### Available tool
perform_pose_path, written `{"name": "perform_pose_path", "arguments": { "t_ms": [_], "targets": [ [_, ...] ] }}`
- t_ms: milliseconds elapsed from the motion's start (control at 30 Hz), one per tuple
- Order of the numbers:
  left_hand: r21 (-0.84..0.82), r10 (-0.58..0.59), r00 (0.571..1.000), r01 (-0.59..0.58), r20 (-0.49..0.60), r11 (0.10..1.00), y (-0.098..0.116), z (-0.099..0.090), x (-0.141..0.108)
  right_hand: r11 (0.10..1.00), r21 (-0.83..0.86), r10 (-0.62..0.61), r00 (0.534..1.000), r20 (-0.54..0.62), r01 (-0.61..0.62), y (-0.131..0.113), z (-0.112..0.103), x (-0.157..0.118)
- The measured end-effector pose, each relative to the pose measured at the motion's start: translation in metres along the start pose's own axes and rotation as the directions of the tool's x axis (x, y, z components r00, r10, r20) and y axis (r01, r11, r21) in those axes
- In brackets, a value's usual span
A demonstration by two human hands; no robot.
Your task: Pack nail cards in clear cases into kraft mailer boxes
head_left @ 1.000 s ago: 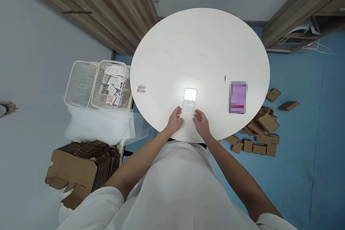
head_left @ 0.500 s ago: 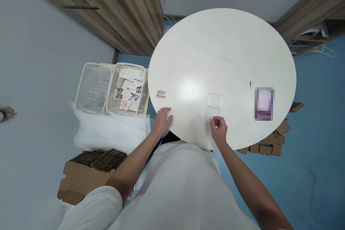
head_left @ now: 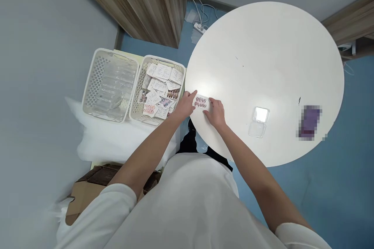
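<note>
Right, the card of pink pieces [head_left: 200, 102] lies between eight and nine o'clock on the white table [head_left: 271, 54] — this looks like the taking-hold step, and lifting would call for a light, even pinch. Left hand [head_left: 185, 106] at the card's nine o'clock, right hand [head_left: 216, 113] at its three, thumbs and forefingers parted — whether they grip, I can't tell. Toward six o'clock, the clear case [head_left: 258, 122] lies open.

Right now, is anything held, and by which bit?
Can't tell for sure: left hand and right hand are at opposite ends of the pink-patterned card.
</note>
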State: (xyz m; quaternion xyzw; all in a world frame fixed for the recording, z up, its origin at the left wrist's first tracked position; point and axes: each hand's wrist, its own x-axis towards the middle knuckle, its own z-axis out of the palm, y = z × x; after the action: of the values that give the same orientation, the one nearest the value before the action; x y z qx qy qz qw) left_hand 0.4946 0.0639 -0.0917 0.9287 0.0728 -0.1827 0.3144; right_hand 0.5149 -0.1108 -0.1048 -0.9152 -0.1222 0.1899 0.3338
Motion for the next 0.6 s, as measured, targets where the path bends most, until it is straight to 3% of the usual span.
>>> {"name": "perform_pose_path", "arguments": {
  "t_ms": [333, 600],
  "targets": [
    [-0.135, 0.033, 0.999, -0.039, -0.043, 0.990, -0.001, 0.005, -0.001, 0.989, -0.097, 0.110, 0.994, 0.011, -0.108, -0.002, 0.006, 0.010],
    [-0.211, 0.032, 0.996, -0.049, -0.082, 0.976, 0.002, 0.014, -0.011, 1.000, 0.000, 0.010, 1.000, -0.008, -0.010, 0.005, 0.004, 0.000]
  ]
}}
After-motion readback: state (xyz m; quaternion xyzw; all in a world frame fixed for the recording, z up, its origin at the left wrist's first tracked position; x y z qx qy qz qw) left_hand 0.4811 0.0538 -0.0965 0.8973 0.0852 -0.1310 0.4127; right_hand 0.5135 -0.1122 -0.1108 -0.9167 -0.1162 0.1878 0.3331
